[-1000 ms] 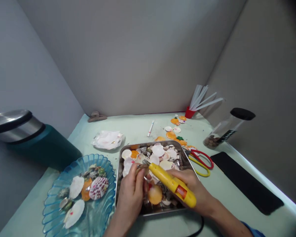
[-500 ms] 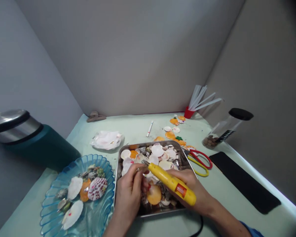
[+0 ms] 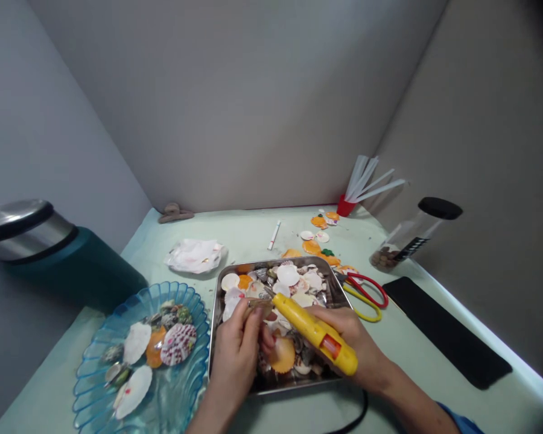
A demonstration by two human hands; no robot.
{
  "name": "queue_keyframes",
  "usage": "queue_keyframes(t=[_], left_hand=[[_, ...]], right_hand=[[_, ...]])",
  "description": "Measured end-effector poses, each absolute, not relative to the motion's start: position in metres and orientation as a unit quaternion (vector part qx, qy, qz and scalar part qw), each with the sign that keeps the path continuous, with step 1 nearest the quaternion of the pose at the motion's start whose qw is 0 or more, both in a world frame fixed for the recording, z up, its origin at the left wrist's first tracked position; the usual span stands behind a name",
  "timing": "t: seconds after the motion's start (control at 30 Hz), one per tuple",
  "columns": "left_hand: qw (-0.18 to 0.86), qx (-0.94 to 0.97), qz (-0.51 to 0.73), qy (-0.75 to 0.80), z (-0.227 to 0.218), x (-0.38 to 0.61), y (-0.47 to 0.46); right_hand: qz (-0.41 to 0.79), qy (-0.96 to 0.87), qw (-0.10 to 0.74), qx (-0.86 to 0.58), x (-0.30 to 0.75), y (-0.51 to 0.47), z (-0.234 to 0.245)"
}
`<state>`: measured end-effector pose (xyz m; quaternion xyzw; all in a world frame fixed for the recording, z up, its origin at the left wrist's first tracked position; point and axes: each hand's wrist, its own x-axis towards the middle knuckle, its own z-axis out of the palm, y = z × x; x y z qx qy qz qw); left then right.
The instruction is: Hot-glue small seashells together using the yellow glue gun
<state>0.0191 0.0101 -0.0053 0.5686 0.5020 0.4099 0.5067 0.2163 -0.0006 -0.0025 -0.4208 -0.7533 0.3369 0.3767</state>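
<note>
My right hand is closed around a yellow pen-shaped electric tool. The tool has a thin metal tip and a red-orange part set in its handle. Pinched in my left hand is a small brownish shell, partly hidden by the fingers. The tool's tip is right beside that shell; whether they touch I cannot tell. Both hands are above a metal tray heaped with shells. An orange scallop shell lies beneath the fingers, among white ones.
At left, a blue scalloped dish holds several shells near a teal bottle. Red-and-yellow-handled scissors lie right of the tray. Beyond are a black flat object, a black-lidded jar, a red cup of white sticks and a white packet.
The brownish shell in my left hand is tilted differently and shows more of its surface by the tip. The tool has shifted only slightly. The rest is nearly the same.
</note>
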Motion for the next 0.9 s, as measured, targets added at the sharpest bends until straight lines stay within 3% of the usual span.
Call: queue_keyframes(t=[0.3,0.63,0.9], left_hand=[[0.569,0.567,0.391,0.449,0.001,0.021,0.009],[0.548,0.645,0.329,0.419,0.000,0.023,0.004],[0.572,0.618,0.319,0.434,0.001,0.024,0.002]], right_hand=[[0.318,-0.693,0.414,-0.498,0.212,-0.002,0.004],[0.362,-0.663,0.446,-0.480,0.200,-0.007,0.000],[0.301,-0.678,0.434,-0.512,0.196,-0.009,-0.001]])
